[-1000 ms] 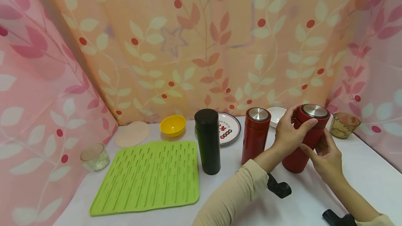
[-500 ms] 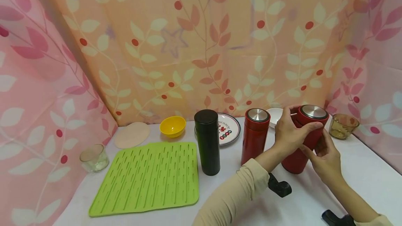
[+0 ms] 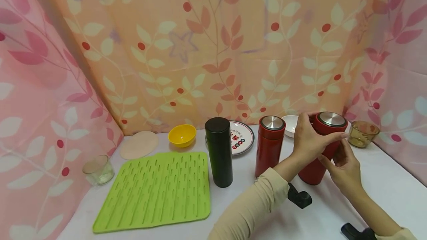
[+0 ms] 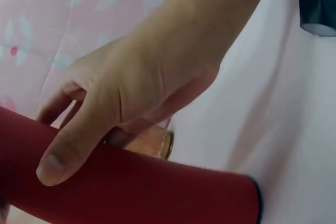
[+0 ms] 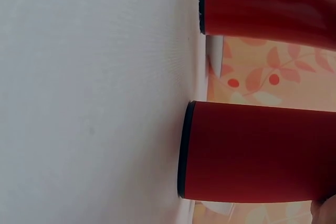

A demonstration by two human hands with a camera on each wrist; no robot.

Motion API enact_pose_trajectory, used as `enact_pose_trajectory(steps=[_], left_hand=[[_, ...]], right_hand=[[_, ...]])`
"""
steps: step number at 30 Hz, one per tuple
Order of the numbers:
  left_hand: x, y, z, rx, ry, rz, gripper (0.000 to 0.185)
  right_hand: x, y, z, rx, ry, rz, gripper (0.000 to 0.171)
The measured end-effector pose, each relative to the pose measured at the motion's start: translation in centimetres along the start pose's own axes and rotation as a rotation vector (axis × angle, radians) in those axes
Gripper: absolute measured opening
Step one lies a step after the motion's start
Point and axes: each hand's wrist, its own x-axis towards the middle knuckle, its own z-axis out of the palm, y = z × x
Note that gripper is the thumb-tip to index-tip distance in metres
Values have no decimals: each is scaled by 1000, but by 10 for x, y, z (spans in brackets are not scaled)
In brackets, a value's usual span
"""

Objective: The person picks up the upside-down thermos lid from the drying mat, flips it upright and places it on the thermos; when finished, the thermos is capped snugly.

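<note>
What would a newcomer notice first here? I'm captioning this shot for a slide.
Two hands, left hand and right hand, grip a red flask standing at the table's right. Beside it stand a second red flask and a black flask, with a bright green mat lying on the left.

Left hand (image 3: 308, 142) curled, gripping; right hand (image 3: 343, 166) seemingly curled alongside it.
</note>
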Motion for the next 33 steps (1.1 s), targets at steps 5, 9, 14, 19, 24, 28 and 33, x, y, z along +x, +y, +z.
enact_pose_trajectory(steps=[5, 9, 14, 19, 24, 28, 33], left_hand=[[4, -2, -3, 21, -2, 57, 64], [9, -8, -8, -98, -110, 65, 62], [8, -11, -11, -210, -194, 26, 59], [4, -9, -7, -130, -151, 19, 66], [0, -5, -1, 4, -36, 32, 74], [0, -3, 2, -25, 26, 25, 73], [0, -6, 2, -42, 32, 47, 68]], right_hand=[[1, -2, -1, -11, 0, -25, 82], [2, -2, -1, -21, -6, -19, 82], [1, 0, 2, -5, -5, -19, 82], [2, 0, 3, 4, 5, -28, 81], [2, -1, 4, 29, 0, -50, 81], [3, -2, 2, 3, 9, -55, 80], [2, -2, 1, 35, 4, -38, 81]])
